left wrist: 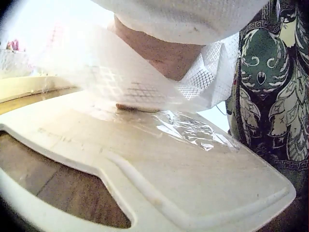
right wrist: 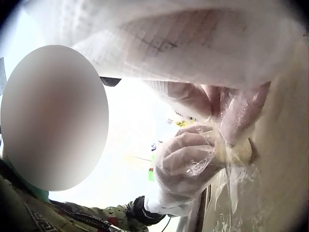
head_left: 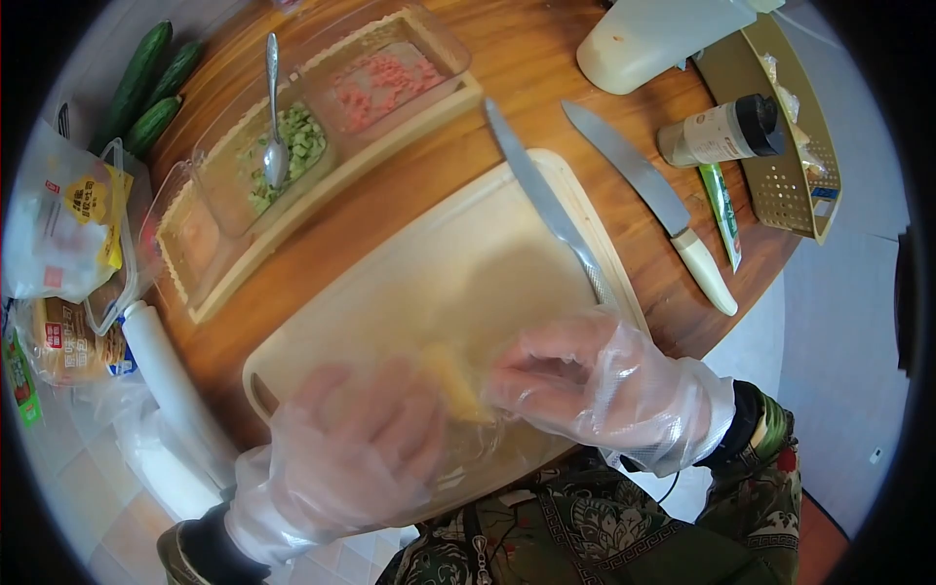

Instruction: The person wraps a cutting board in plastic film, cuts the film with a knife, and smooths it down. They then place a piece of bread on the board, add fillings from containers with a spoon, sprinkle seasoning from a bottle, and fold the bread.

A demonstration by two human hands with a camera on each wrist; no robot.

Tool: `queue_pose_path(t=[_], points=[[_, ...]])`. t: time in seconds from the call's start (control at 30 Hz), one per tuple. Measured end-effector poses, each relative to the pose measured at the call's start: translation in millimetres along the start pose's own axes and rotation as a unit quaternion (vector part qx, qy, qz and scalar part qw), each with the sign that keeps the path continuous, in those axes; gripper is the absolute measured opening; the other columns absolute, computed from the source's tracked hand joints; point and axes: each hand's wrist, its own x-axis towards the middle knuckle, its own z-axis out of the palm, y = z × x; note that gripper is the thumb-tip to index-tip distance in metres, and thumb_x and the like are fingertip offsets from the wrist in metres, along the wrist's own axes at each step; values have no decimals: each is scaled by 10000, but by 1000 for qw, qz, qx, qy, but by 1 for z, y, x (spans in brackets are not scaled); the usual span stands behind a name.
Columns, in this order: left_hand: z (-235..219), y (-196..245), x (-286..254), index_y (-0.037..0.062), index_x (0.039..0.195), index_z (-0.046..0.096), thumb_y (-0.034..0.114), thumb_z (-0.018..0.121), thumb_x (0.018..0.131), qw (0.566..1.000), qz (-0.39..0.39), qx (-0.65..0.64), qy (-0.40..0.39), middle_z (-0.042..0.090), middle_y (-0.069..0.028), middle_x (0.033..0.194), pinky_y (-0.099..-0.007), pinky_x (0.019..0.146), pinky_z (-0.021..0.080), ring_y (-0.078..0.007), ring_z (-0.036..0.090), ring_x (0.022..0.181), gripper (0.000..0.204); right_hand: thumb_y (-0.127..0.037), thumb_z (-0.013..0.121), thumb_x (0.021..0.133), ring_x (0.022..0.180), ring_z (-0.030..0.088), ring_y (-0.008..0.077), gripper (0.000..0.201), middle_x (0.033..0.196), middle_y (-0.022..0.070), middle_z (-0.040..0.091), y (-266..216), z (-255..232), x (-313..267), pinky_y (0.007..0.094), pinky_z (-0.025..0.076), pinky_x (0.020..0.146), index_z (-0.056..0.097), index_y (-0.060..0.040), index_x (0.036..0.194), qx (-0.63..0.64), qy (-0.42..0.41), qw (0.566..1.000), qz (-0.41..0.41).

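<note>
A pale yellow, oblong food piece (head_left: 454, 382), with a brown edge in the left wrist view, lies on the cream cutting board (head_left: 390, 283). Clear plastic film (left wrist: 193, 130) spreads crinkled around it. My right hand (head_left: 604, 385), in a clear disposable glove, has bent fingers at the piece's right side and pinches the film at the fingertips. On the other side my gloved left hand (head_left: 356, 429) is motion-blurred, its fingers bent down beside the piece. The right wrist view shows that left hand (right wrist: 186, 157) close against the film; its grip cannot be told.
A serrated knife (head_left: 546, 200) lies across the board's right edge, with another knife (head_left: 643, 185) beyond it. Behind stands a divided tray (head_left: 341, 161) with diced green and pink food and a spoon (head_left: 275, 156). A seasoning jar (head_left: 717, 132), cucumbers (head_left: 136, 88) and bagged bread (head_left: 78, 336) surround it.
</note>
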Motion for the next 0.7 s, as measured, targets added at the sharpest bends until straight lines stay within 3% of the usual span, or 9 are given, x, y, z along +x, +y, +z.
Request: queue_pose_path(t=[0.1, 0.17, 0.2, 0.27, 0.37, 0.47, 0.53, 0.7], points=[[1, 0, 0, 204, 965, 708, 192, 712, 700, 1000, 2, 5, 7, 666, 2, 1153, -535, 947, 391, -252, 601, 1171, 265, -32, 706, 881, 642, 659, 250, 63, 714, 115, 660, -5, 1, 0, 317, 495, 557, 674, 22, 888, 24, -7, 998, 61], [1, 1, 1, 201, 961, 707, 188, 714, 696, 1000, 2, 6, 9, 665, 0, 1148, -535, 944, 394, -250, 602, 1170, 265, -25, 707, 874, 725, 672, 259, 66, 785, 111, 675, -5, -3, 2, 325, 514, 601, 685, 15, 923, -113, -46, 991, -49], [2, 1, 1, 199, 957, 707, 188, 715, 686, 1000, -3, 2, 15, 667, -2, 1144, -533, 946, 395, -249, 603, 1171, 271, -25, 707, 874, 725, 672, 259, 66, 785, 111, 675, -5, -4, 3, 325, 514, 601, 685, 15, 923, -115, -47, 991, -50], [3, 2, 0, 198, 953, 707, 189, 716, 675, 1000, -10, -1, 21, 668, -5, 1139, -531, 947, 396, -247, 603, 1172, 278, -20, 719, 854, 790, 676, 280, 103, 860, 121, 681, -5, -5, 5, 346, 528, 647, 691, -5, 952, -210, -70, 965, -140], [5, 1, 0, 197, 938, 707, 196, 714, 652, 999, -17, -19, 29, 668, -11, 1140, -531, 952, 396, -248, 602, 1178, 286, -25, 738, 831, 777, 671, 314, 120, 868, 138, 672, 2, 4, 4, 370, 530, 655, 689, -28, 940, -131, -4, 984, -120], [4, 1, 3, 194, 915, 707, 198, 711, 640, 999, -6, -19, 27, 665, -15, 1146, -534, 955, 395, -255, 600, 1185, 275, -39, 754, 822, 773, 668, 326, 115, 848, 144, 674, 1, 5, 5, 375, 528, 643, 691, -43, 918, -154, 15, 975, -156], [3, 0, 10, 141, 819, 701, 207, 646, 748, 996, -20, -24, 78, 678, 25, 948, -421, 849, 463, -170, 639, 1057, 112, -43, 753, 825, 776, 669, 328, 103, 846, 143, 674, -2, 5, 5, 373, 527, 639, 686, -44, 903, -173, 14, 973, -149], [1, -1, 12, 142, 815, 708, 208, 655, 746, 997, -10, -13, 76, 684, 15, 955, -427, 846, 467, -175, 633, 1062, 109, -52, 741, 834, 754, 660, 330, 86, 843, 124, 656, -5, 7, 6, 383, 520, 615, 663, -49, 871, -187, 8, 971, -146]])
